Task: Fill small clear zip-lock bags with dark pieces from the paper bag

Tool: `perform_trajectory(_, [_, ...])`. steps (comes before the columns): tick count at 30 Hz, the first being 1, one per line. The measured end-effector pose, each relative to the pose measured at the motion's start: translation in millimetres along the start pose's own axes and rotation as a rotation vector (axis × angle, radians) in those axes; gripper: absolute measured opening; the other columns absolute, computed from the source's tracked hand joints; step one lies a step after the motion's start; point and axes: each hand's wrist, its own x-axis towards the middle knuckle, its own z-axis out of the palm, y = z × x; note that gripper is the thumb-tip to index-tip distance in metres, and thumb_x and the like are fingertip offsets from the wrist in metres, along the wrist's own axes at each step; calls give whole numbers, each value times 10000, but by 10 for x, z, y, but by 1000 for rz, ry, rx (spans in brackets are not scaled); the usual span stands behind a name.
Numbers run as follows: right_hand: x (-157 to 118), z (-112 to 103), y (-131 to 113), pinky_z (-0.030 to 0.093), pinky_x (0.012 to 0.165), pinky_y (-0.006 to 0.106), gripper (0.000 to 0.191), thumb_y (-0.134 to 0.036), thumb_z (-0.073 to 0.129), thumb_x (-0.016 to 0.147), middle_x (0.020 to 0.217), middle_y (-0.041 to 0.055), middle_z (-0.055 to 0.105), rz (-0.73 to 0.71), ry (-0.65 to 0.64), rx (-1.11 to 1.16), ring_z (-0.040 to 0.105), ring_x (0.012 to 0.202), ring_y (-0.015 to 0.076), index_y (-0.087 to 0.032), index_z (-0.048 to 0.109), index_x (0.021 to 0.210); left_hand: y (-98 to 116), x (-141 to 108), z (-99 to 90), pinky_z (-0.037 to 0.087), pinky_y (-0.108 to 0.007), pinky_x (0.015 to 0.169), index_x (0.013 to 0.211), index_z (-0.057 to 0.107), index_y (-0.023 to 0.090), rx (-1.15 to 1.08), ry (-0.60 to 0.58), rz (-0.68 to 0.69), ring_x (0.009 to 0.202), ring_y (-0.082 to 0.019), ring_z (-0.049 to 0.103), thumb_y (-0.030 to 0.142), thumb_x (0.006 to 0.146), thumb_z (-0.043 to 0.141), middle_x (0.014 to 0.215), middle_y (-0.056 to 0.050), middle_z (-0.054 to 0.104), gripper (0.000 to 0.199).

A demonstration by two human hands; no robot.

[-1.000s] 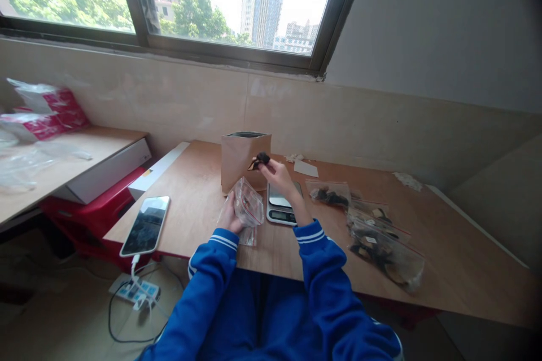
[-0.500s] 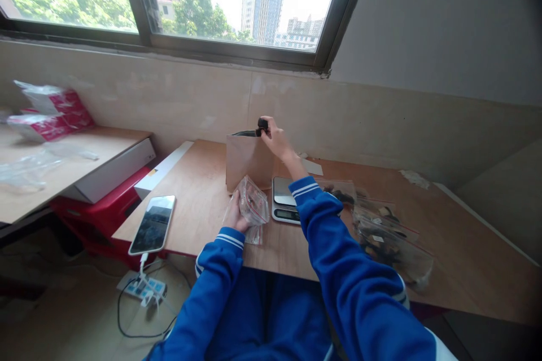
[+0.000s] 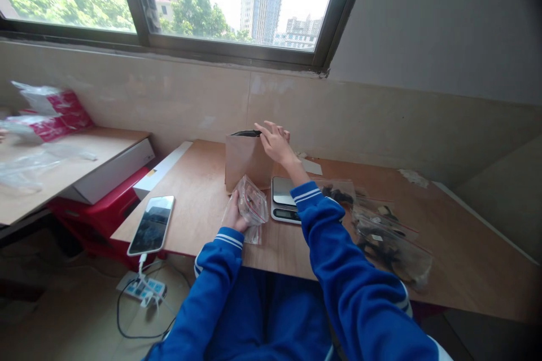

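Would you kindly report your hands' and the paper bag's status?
Left hand holding clear plastic bag. Right hand open at paper bag, hiding a top corner. Paper bag upright, open.

Free tabletop between phone and paper bag, scale obstructing its right.

The person's two bare hands share the view with one tan paper bag, one silver-topped digital scale, one white-rimmed black-screened phone, two brown wooden tabletops and at least four overlapping clear plastic zip bags.
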Motion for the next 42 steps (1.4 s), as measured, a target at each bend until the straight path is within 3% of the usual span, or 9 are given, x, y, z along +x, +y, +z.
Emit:
perform_trajectory(4, [44, 40, 19, 315, 991, 485, 373, -369, 333, 999, 1155, 121, 588, -24, -69, 2, 479, 1108, 284, -251, 639, 1176, -5, -8, 22, 566, -346, 861, 1096, 656, 162, -4, 31, 13, 827, -172, 710, 365, 955, 476, 886, -59, 739, 306])
perform_trajectory(8, [120, 130, 35, 309, 1008, 508, 427, -387, 317, 1001, 1182, 122, 538, 33, -59, 46, 451, 1143, 282, -201, 691, 914, -6, -31, 33, 569, -337, 856, 1100, 652, 174, -17, 21, 19, 823, -164, 711, 347, 958, 477, 885, -45, 743, 285])
perform_trajectory(12, [12, 63, -76, 305, 1035, 509, 274, -326, 427, 957, 1249, 128, 504, 101, 74, 168, 431, 1189, 290, -201, 662, 1026, 8, -25, 4, 574, -343, 850, 1128, 648, 182, -13, -11, -3, 840, -178, 713, 363, 954, 480, 898, -56, 743, 302])
perform_trajectory(15, [-249, -105, -251, 381, 995, 392, 252, -254, 406, 947, 1131, 99, 571, 81, 172, 390, 511, 1091, 226, -205, 643, 1017, 13, -7, -16, 580, -332, 830, 1085, 666, 173, -15, -12, -23, 824, -184, 714, 383, 952, 478, 876, -70, 741, 312])
perform_trajectory(19, [-702, -207, -412, 460, 830, 282, 238, -222, 405, 929, 969, 49, 633, 93, 4, 640, 588, 925, 168, -193, 642, 933, 2, 13, -17, 573, -317, 851, 1070, 669, 154, -8, -19, -15, 846, -182, 713, 375, 953, 473, 874, -62, 745, 318])
perform_trajectory(25, [-1217, 145, -374, 461, 734, 254, 201, -63, 474, 825, 858, 36, 656, 8, -646, 570, 591, 764, 138, -156, 651, 806, -13, 23, -24, 530, -348, 938, 1128, 654, 108, 100, -22, -2, 926, -215, 709, 393, 975, 400, 896, -101, 749, 411])
perform_trajectory(29, [-1342, 396, -355, 470, 868, 317, 167, -53, 535, 785, 1041, 95, 595, -66, -607, 475, 563, 954, 197, -149, 606, 901, -18, -8, -10, 502, -395, 978, 1120, 660, 101, 139, -54, -26, 1042, -257, 676, 404, 960, 424, 978, -126, 743, 416])
perform_trajectory(32, [-1370, 512, -344, 421, 990, 413, 307, -54, 633, 705, 1146, 120, 548, -154, -601, 404, 495, 1113, 264, -156, 587, 991, -19, -27, 13, 490, -410, 990, 1087, 677, 98, 153, -72, -50, 1097, -275, 650, 425, 954, 427, 1027, -140, 734, 433])
perform_trajectory(42, [-1338, 488, -280, 449, 949, 376, 200, -46, 601, 760, 1069, 77, 649, -125, -614, 532, 587, 995, 219, -170, 644, 911, 1, 16, -57, 460, -453, 1017, 1143, 657, 93, 217, -113, -82, 1136, -296, 624, 423, 938, 444, 1082, -155, 716, 443])
